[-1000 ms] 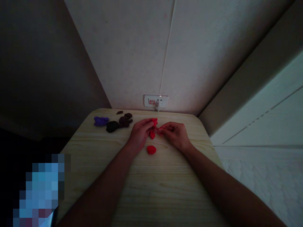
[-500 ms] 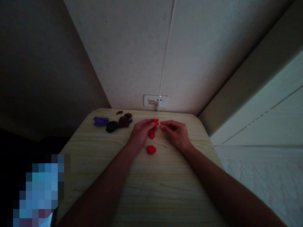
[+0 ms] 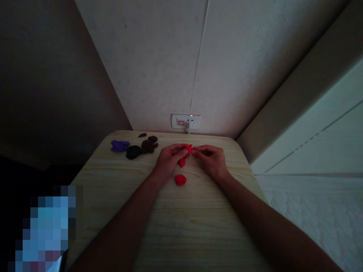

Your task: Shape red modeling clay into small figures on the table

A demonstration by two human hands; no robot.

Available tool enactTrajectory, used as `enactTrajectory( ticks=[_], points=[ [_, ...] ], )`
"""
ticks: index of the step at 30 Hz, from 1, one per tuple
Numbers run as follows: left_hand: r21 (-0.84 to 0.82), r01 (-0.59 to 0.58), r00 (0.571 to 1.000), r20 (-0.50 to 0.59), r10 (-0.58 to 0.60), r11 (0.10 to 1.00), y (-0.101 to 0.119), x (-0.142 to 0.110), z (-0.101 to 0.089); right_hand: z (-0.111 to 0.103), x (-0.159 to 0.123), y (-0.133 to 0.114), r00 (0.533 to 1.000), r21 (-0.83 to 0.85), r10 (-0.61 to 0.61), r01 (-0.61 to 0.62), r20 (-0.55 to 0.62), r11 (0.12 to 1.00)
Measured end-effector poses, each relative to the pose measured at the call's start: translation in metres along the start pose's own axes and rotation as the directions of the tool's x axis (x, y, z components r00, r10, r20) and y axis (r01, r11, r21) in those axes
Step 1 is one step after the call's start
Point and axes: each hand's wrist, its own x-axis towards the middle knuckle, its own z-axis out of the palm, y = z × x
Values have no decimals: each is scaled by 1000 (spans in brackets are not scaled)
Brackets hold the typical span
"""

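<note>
My left hand (image 3: pixel 169 160) is closed around a small red modelling clay figure (image 3: pixel 188 149) with little knobs on top. Pinched in the fingertips of my right hand (image 3: pixel 211 158) is a bit of red clay that touches the figure's right side. Just under the figure a smaller red clay piece (image 3: pixel 182 163) shows, partly behind my left fingers; I cannot tell whether it is joined to the figure. Nearer to me, between my wrists, a red clay lump (image 3: pixel 180 180) lies on the wooden table (image 3: pixel 195 226).
At the table's far left lie purple clay (image 3: pixel 119 146), a black clay lump (image 3: pixel 134 152) and brown clay pieces (image 3: pixel 148 146). A wall socket (image 3: pixel 185 121) with a plug sits behind the table. A blurred-out screen (image 3: pixel 48 226) is at the lower left.
My right fingertips have moved left and now meet the red figure, closing the gap between the hands. The figure has turned slightly in my left hand.
</note>
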Motion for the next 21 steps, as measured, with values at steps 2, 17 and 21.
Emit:
enactTrajectory(
  ticks=[2,17,21],
  points=[
    [2,-2,1000,1,2,1000,0,0,0,0,0,-1,1000,-15,6,-6,4,1000],
    [-15,21,1000,8,-21,1000,3,-2,0,0,0,-2,1000,21,-6,6,21,1000],
    [-12,27,1000,0,-27,1000,3,-3,1,0,-1,-3,999,-30,-8,9,43,999]
  ],
)
